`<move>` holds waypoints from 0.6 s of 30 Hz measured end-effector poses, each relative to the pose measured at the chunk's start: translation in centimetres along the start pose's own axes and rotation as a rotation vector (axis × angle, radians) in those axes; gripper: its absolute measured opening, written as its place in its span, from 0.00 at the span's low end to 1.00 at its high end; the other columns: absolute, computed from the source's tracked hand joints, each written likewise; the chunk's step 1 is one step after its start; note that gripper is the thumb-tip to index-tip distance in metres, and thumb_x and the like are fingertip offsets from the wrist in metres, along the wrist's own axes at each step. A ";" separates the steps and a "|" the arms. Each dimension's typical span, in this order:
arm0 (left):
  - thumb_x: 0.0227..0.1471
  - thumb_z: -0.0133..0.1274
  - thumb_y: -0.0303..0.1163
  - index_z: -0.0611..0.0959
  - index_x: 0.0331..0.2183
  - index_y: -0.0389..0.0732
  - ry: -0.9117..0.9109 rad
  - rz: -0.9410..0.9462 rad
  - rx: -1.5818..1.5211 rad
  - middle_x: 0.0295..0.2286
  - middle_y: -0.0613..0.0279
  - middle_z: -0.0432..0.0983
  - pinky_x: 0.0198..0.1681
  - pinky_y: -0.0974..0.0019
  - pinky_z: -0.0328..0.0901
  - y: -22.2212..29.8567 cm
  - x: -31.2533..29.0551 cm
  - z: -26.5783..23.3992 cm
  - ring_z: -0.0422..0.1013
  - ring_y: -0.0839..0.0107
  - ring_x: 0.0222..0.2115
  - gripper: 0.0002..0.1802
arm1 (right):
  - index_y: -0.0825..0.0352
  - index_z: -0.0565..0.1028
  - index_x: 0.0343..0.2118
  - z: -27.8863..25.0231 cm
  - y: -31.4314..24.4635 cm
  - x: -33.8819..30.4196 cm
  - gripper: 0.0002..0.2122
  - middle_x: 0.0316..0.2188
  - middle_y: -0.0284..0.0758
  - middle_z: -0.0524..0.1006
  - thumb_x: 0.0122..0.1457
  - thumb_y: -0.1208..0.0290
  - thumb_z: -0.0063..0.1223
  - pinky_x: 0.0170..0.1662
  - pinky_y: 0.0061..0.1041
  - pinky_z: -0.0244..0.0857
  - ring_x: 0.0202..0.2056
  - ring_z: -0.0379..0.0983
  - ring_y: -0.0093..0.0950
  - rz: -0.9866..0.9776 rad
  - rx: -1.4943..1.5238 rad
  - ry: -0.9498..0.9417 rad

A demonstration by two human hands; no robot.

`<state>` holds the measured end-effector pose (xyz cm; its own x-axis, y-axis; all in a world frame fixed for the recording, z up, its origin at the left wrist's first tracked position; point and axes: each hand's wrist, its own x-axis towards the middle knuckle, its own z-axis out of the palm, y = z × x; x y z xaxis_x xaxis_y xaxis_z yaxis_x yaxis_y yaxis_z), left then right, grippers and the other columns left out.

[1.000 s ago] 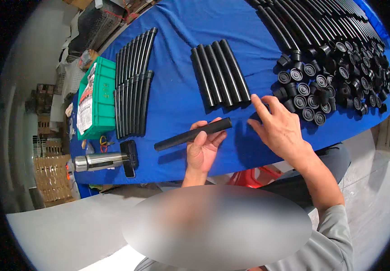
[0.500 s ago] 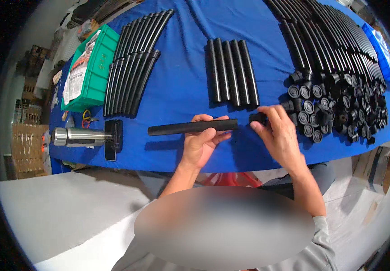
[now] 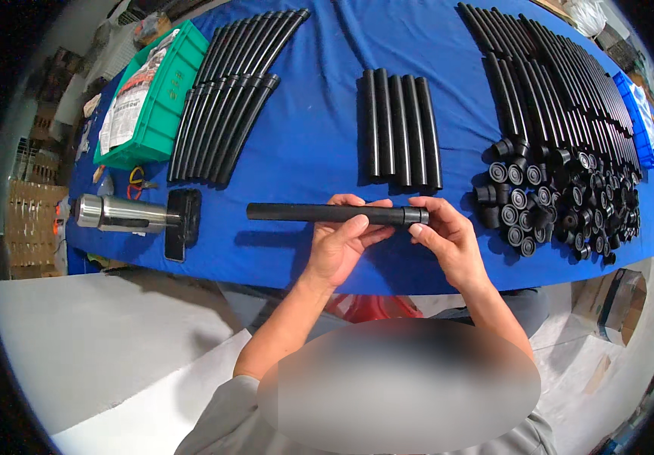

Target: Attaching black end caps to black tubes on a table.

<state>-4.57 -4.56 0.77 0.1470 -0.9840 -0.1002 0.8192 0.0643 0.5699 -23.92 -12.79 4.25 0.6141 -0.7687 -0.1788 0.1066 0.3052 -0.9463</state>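
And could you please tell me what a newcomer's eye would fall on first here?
Probably the heap of black caps on the right of the blue cloth, just in front of the packed rows of black tubes. Front and centre, the left hand holds a single tube while the right hand grips a cap at its right end. The bright green crate at the left would likely draw the eye too.
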 end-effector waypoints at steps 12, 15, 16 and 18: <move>0.55 0.56 0.24 0.75 0.45 0.45 0.029 0.023 0.015 0.46 0.41 0.75 0.52 0.45 0.71 -0.3 -0.3 0.1 0.74 0.51 0.48 0.15 | 0.71 0.73 0.50 0.7 -0.1 -0.4 0.16 0.35 0.29 0.75 0.59 0.76 0.58 0.39 0.17 0.67 0.35 0.70 0.15 -0.141 -0.267 0.019; 0.55 0.55 0.24 0.75 0.45 0.45 0.046 0.050 0.021 0.46 0.41 0.75 0.52 0.45 0.71 -0.6 -0.4 0.2 0.74 0.51 0.48 0.15 | 0.71 0.73 0.50 0.8 0.7 -0.2 0.16 0.35 0.29 0.75 0.59 0.76 0.58 0.38 0.16 0.66 0.35 0.70 0.15 -0.141 -0.208 0.047; 0.55 0.55 0.24 0.75 0.45 0.45 0.055 0.059 0.025 0.46 0.41 0.75 0.51 0.45 0.72 -0.7 -0.4 0.3 0.74 0.51 0.48 0.15 | 0.71 0.73 0.50 0.8 1.1 -0.2 0.16 0.35 0.29 0.75 0.59 0.76 0.58 0.38 0.16 0.66 0.34 0.70 0.15 -0.134 -0.200 0.061; 0.55 0.55 0.24 0.75 0.45 0.45 0.059 0.071 0.030 0.46 0.41 0.75 0.51 0.46 0.72 -0.6 -0.4 0.3 0.74 0.51 0.48 0.15 | 0.71 0.73 0.50 0.9 1.4 -0.1 0.16 0.35 0.29 0.75 0.60 0.75 0.58 0.37 0.16 0.66 0.34 0.70 0.15 -0.133 -0.192 0.076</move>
<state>-5.31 -4.21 0.71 0.2374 -0.9656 -0.1059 0.7884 0.1279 0.6017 -23.17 -11.79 3.20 0.5435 -0.8371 -0.0624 0.0271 0.0918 -0.9954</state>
